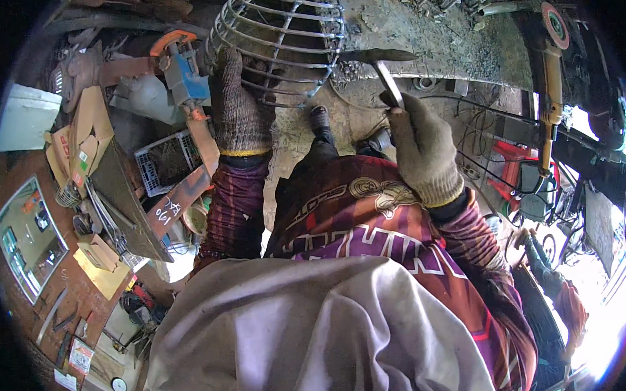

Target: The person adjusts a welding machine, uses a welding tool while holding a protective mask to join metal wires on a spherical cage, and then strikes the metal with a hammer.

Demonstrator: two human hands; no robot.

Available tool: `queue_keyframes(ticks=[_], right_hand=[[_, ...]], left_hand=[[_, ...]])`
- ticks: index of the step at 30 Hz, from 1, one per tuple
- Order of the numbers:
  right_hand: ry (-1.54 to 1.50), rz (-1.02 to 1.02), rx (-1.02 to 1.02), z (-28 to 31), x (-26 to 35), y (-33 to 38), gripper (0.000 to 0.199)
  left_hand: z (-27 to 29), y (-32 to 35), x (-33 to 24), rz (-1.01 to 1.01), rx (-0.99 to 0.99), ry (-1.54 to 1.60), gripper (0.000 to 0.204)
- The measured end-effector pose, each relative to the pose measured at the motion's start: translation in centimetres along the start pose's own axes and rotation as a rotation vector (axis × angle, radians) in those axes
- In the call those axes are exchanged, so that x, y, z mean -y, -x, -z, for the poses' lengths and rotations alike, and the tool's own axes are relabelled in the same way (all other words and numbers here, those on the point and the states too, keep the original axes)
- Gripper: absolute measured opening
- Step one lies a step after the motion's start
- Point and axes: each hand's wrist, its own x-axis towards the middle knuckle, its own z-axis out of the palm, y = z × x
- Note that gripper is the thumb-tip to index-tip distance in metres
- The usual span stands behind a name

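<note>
A rounded wire cage [284,32] of welded grey metal bars sits at the top of the head view, on the edge of a worktable. My left hand [243,114], in a knitted work glove, grips its near left side; some fingers are hidden behind the bars. In my gloved right hand [425,148] is a chipping hammer [388,81], held by its metal handle. The hammer's long, dark head lies just right of the cage, near the bars; whether it touches them I cannot tell.
The dirty metal worktable [429,34] carries debris and scrap. An angle grinder [552,80] hangs at the right, above a red machine [510,168] and cables. To the left are a blue-and-orange tool [185,70], a plastic crate [164,166] and cardboard boxes [88,132]. Another person's arm [548,262] shows at lower right.
</note>
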Motion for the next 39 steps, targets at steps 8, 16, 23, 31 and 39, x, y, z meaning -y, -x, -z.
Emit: queue_keyframes(ticks=[8,16,23,31,39], right_hand=[[0.049,0.095,-0.12,0.0,1.0,-0.2,0.028],[0.114,0.05,-0.027,-0.1,1.1,-1.2,0.023],[-0.076,0.037,-0.195,0.8,2.2,-0.9,0.023],[0.071,0.044,-0.105,-0.2,1.3,-1.6,0.025],[0.114,0.051,-0.076,-0.7,1.0,-2.3,0.025]], left_hand=[[2.0,-0.7,0.5,0.006,0.037,0.024,0.039],[1.6,-0.9,-0.1,0.029,0.01,0.012,0.038],[2.6,-0.5,0.1,-0.086,0.125,-0.053,0.035],[1.1,-0.4,-0.7,-0.06,0.025,-0.155,0.034],[1.2,-1.1,-1.0,0.035,-0.135,-0.196,0.038]])
